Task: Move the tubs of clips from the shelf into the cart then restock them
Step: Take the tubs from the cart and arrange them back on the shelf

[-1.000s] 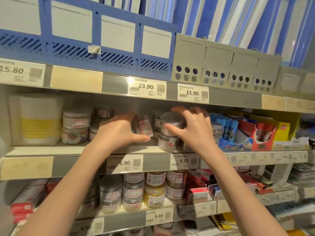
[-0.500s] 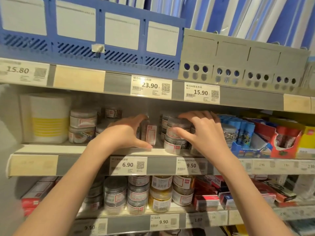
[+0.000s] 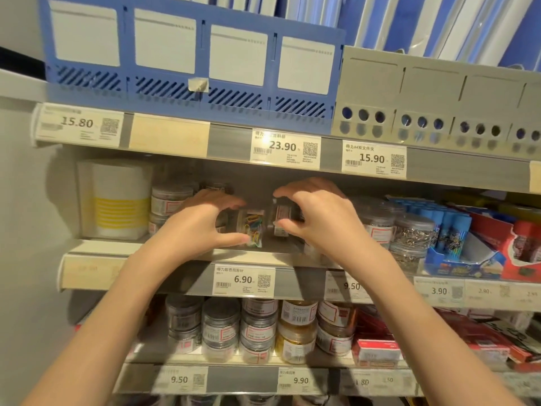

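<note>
Both grips reached into the middle shelf (image 3: 164, 253). Left hand (image 3: 202, 227) curled round a clear tub of coloured clips (image 3: 254, 227), thumb below and fingers above; half a second earlier it had lain flatter on the shelf edge beside a tilted tub. Right hand (image 3: 319, 221) pinched a labelled tub (image 3: 282, 219) between thumb and fingers, having shifted leftward from the stacked tubs it had covered. Those stacked tubs of metal clips (image 3: 409, 235) stood uncovered to the right of the right hand. More tubs (image 3: 167, 200) stood left of the left hand, beside a white and yellow pack (image 3: 117, 200). Below the grips hung a 6.90 price tag (image 3: 244, 280); above them stood blue file racks (image 3: 190, 60).
</note>
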`<action>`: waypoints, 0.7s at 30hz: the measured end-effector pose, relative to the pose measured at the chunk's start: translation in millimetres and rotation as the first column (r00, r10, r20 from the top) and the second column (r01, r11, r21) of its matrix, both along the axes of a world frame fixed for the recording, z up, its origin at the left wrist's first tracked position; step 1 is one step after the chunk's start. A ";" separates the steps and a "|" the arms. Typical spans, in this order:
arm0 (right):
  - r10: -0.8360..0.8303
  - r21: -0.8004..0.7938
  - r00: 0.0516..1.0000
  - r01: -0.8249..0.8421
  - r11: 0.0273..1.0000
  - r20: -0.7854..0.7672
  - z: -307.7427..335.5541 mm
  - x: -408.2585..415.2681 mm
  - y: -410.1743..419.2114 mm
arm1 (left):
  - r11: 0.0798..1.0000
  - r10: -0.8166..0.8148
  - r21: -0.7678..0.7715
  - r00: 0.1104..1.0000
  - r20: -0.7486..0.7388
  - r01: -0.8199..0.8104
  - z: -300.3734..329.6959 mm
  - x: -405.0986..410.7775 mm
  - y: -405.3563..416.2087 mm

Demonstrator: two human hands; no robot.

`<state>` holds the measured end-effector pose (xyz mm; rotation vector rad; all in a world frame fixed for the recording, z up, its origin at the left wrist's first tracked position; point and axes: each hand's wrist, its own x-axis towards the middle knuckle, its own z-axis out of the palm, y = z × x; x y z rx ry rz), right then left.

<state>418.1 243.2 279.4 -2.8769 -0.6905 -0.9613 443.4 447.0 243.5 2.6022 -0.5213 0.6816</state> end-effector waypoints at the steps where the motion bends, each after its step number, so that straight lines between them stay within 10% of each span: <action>1: 0.021 -0.009 0.999 -0.022 1.000 -0.043 0.3 4.7 7.1 | 1.000 0.000 -0.014 1.000 0.014 0.000 -0.8 -1.6 3.0; 9: 0.058 0.035 0.917 -0.048 0.998 -0.394 -4.7 43.7 42.1 | 0.985 0.167 0.012 0.968 0.189 -0.172 -21.1 -18.3 27.2; 21: 0.176 0.277 0.911 -0.072 0.958 -0.372 -13.7 63.4 38.6 | 0.955 0.296 -0.075 0.897 0.328 -0.288 -39.1 -15.6 30.4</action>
